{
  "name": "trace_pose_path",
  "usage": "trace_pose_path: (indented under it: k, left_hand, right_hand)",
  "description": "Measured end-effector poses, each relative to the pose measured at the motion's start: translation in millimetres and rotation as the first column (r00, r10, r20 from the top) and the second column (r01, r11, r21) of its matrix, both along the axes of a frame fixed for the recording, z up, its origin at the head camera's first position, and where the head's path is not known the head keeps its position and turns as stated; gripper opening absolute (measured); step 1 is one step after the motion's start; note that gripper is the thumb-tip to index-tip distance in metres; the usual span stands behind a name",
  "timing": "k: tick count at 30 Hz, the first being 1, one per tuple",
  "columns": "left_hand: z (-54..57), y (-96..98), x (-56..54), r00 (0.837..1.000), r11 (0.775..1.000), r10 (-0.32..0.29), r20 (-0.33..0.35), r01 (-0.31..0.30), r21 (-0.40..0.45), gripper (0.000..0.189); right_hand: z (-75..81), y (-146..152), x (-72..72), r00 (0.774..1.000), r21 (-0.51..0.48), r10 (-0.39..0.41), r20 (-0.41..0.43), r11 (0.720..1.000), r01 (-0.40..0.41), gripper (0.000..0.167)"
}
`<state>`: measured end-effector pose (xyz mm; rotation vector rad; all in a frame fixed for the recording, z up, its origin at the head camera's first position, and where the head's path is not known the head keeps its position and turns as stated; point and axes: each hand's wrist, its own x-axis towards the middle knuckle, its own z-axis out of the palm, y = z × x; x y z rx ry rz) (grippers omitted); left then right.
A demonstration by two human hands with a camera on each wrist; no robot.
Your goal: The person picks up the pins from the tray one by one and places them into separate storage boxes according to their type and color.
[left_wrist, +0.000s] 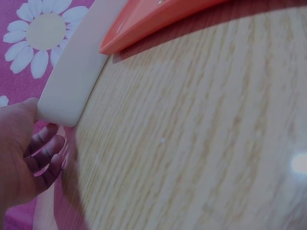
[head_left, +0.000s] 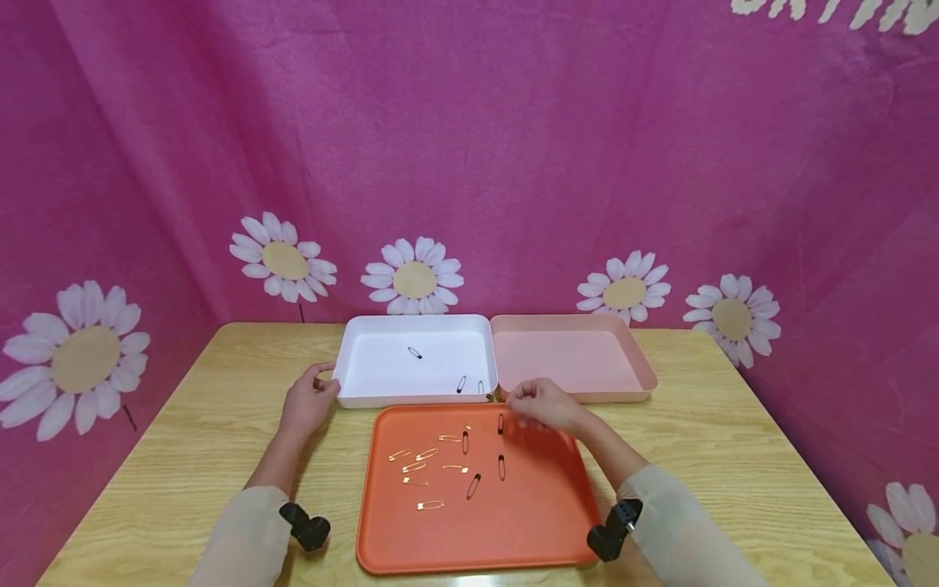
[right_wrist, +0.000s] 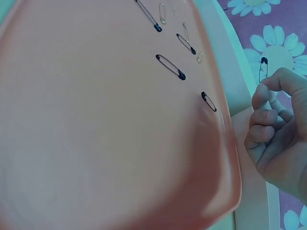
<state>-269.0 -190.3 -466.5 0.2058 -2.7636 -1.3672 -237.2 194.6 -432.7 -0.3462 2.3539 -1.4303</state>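
Note:
My right hand [head_left: 543, 405] pinches a black safety pin [right_wrist: 264, 69] between thumb and forefinger, with the other fingers curled. It hovers over the back edge of the orange tray [head_left: 528, 538], near where the white tray [head_left: 411, 401] and the pink tray [head_left: 579, 397] meet. My left hand [head_left: 308, 399] holds the white tray at its front left corner, with thumb and fingers against the outer wall. Three black safety pins lie inside the white tray, one [head_left: 415, 352] further back. On the orange tray are several gold safety pins [head_left: 414, 467] and several black safety pins [head_left: 473, 487].
White and pink trays stand side by side behind the orange one on a wooden table [head_left: 169, 456]. A magenta curtain [head_left: 469, 163] with daisies hangs right behind them. Each wrist carries a small black camera [head_left: 304, 528].

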Motion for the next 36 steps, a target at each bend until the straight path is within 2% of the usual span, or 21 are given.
trace_pose_path:
  k: [9,25,31,36]
  left_hand:
    - [-0.7,-0.7,0.6,1.000,1.000,-0.001,-0.010,0.001,-0.002,0.042]
    - [0.6,0.0,0.5,1.000,1.000,0.004,-0.007,-0.004,0.001,0.042]
    - [0.9,0.0,0.9,1.000,1.000,0.007,0.000,-0.007,0.002,0.042]
    - [1.2,0.5,1.0,1.000,1.000,0.011,0.000,-0.011,0.003,0.042]
  right_hand:
    - [4.1,-9,-3.6,0.998,-0.035,-0.069,0.009,0.997,0.069,0.028]
    - [12.4,-25,-16.6,0.991,-0.072,-0.136,-0.003,0.988,0.135,0.027]
    - [15.3,-28,-22.3,0.985,-0.062,-0.170,0.008,0.984,0.170,0.029]
    - [16.1,-28,-27.8,0.983,-0.100,-0.179,0.028,0.978,0.181,0.027]
